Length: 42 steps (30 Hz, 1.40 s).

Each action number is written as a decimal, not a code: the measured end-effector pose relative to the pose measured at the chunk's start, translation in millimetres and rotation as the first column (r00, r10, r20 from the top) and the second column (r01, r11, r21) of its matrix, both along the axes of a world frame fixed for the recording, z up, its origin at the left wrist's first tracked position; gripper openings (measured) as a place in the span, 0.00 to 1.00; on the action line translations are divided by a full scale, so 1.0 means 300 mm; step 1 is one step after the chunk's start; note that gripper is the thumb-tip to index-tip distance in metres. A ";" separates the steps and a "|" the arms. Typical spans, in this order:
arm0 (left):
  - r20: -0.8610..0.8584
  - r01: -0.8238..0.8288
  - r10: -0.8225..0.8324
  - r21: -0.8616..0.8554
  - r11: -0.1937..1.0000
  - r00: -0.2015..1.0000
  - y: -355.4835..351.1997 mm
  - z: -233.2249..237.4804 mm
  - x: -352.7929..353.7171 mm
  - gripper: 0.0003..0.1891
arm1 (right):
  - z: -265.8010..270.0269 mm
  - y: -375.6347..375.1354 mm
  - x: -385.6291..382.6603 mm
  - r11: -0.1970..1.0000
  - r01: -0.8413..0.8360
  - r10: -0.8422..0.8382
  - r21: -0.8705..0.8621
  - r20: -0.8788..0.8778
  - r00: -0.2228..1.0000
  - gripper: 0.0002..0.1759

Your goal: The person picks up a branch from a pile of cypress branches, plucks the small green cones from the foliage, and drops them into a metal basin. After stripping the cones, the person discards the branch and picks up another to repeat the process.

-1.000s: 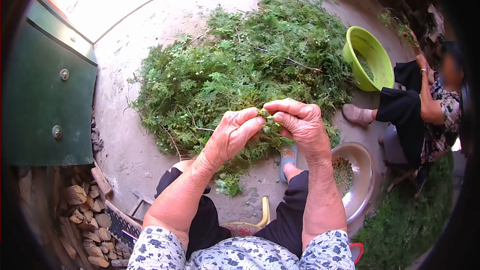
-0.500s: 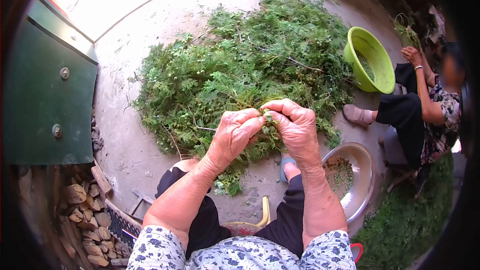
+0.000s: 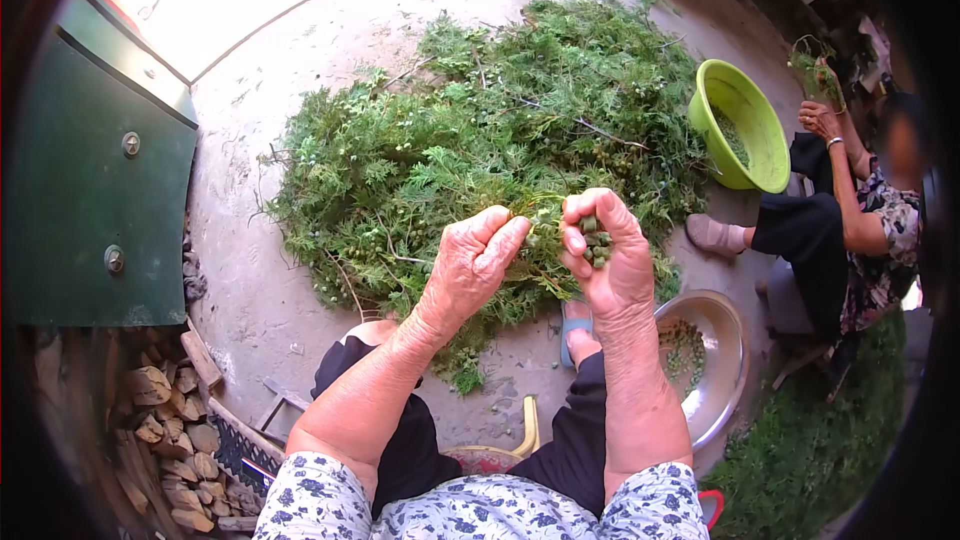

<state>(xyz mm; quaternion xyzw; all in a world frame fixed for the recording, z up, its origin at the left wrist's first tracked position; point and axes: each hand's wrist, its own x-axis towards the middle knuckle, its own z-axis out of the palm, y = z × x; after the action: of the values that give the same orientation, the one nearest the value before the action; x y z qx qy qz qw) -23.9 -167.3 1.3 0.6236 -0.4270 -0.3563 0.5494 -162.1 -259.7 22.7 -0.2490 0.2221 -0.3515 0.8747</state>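
Note:
My left hand is closed in a pinch on the thin end of a green sprig over the pile. Beside it, on the right, my right hand has its palm turned up and its fingers curled round several small green cones. Both hands are above the near edge of a large heap of green branches on the ground. A metal basin with small green cones in it stands to the right of my right forearm.
A lime-green tub stands right of the heap. Beyond it a seated co-worker holds a green sprig. More greenery lies at the lower right. Firewood is stacked at the lower left, below a green metal door.
My right hand has moved slightly right, away from my left, and turned so the cones in its palm show. The co-worker's sprig and hands have shifted a little.

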 end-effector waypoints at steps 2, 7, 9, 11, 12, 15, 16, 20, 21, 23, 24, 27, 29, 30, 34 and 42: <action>0.061 -0.018 0.018 -0.001 1.000 0.998 -0.004 0.000 0.003 0.14 | -0.025 0.003 -0.005 0.991 0.019 -0.038 -0.129 -0.141 0.989 0.08; 0.158 -0.040 0.040 -0.005 0.999 0.987 -0.012 0.001 -0.001 0.15 | 0.029 0.012 -0.004 0.933 -0.106 -0.046 -0.344 -0.406 0.913 0.14; 0.151 -0.004 0.004 0.000 1.000 0.988 -0.010 0.000 -0.008 0.15 | 0.030 0.021 0.004 0.881 -0.172 -0.091 -0.441 -0.515 0.852 0.14; 0.173 -0.002 0.003 -0.007 1.000 0.985 -0.012 -0.009 -0.006 0.15 | 0.028 0.022 0.009 0.901 -0.164 -0.085 -0.402 -0.533 0.842 0.12; 0.195 -0.002 0.005 -0.015 1.000 0.981 -0.011 -0.012 -0.003 0.15 | 0.019 0.018 0.007 0.896 -0.174 -0.083 -0.409 -0.540 0.838 0.11; -0.032 0.082 -0.081 0.042 0.996 0.996 0.000 0.012 0.002 0.15 | 0.016 0.022 0.011 0.843 -0.160 -0.198 -0.514 -0.572 0.796 0.08; -0.032 0.084 -0.083 0.042 0.996 0.996 0.000 0.021 -0.005 0.15 | 0.016 0.025 0.015 0.781 -0.145 -0.313 -0.607 -0.582 0.751 0.07; -0.208 0.041 -0.026 0.068 0.997 0.978 0.006 0.051 -0.019 0.14 | -0.042 0.015 0.035 0.187 -0.171 -0.798 -0.967 -0.251 0.548 0.05; -0.159 0.034 -0.021 0.078 0.996 0.987 0.008 0.053 -0.020 0.13 | -0.030 0.006 0.019 0.187 -0.172 -0.798 -0.967 -0.252 0.547 0.05; -0.182 0.013 -0.004 0.051 0.999 0.983 0.007 0.044 -0.021 0.13 | 0.002 -0.022 -0.028 0.961 0.153 -0.213 -0.231 -0.262 0.941 0.08; -0.204 -0.012 0.017 0.027 1.000 0.979 0.010 0.038 -0.017 0.12 | 0.003 -0.024 -0.030 0.973 0.164 -0.188 -0.162 -0.140 0.972 0.09; -0.231 -0.051 0.052 0.011 0.999 0.971 -0.003 0.014 0.000 0.11 | 0.043 -0.006 -0.022 0.990 0.135 -0.133 0.048 -0.037 0.990 0.08; -0.307 -0.072 0.082 0.042 0.997 0.948 -0.003 0.035 -0.013 0.10 | 0.040 0.003 -0.015 0.989 0.134 -0.132 0.060 -0.043 0.990 0.06; -0.322 -0.066 0.078 0.047 0.997 0.944 -0.003 0.027 -0.012 0.09 | 0.027 0.010 -0.016 0.996 0.050 -0.061 -0.073 -0.154 0.986 0.06; -0.429 -0.084 0.092 0.038 0.996 0.899 -0.006 0.014 -0.013 0.08 | -0.001 0.052 0.016 0.707 -0.153 -0.276 -0.691 -0.468 0.840 0.07; -0.455 -0.070 0.055 -0.016 0.997 0.889 -0.010 0.005 -0.014 0.08 | -0.004 0.044 0.012 0.932 -0.150 -0.009 -0.331 -0.434 0.901 0.06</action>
<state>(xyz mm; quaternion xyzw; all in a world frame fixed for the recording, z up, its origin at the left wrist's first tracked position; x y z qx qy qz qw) -27.9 -170.4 2.7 0.5276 -0.2722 -0.4676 0.6549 -158.6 -246.6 21.6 -0.4821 0.3319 -0.2902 0.7571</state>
